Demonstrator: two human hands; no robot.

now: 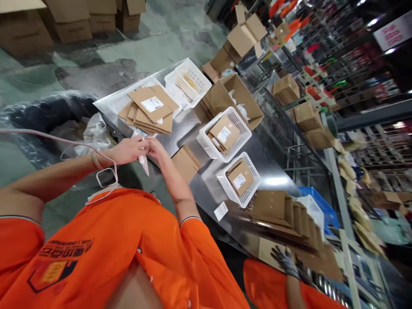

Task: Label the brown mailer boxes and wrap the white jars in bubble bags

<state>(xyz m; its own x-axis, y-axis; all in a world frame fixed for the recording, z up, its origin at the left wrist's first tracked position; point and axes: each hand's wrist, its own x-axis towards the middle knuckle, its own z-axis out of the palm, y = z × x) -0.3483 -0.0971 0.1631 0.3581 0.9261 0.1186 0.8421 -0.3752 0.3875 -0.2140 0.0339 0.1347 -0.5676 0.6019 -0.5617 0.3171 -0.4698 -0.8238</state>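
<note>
My left hand [128,151] and my right hand [155,148] meet at the near edge of the metal table. Both are closed around a crumpled white piece of thin sheet [143,164], and its pointed end hangs down below the fingers. I cannot tell whether it is paper or plastic. Just beyond my hands, a stack of flat cardboard mailers [154,103] with white labels lies on a white basket [120,102]. A folded cardboard piece [186,163] lies to the right of my right hand.
A bin lined with black plastic [41,111] stands at the left, holding white plastic. White baskets [206,143] with labelled mailers and an open carton [254,109] are on the metal table [206,184]. A co-worker's gloved hand [285,261] touches cardboard at lower right. A pale cord [64,138] crosses my left arm.
</note>
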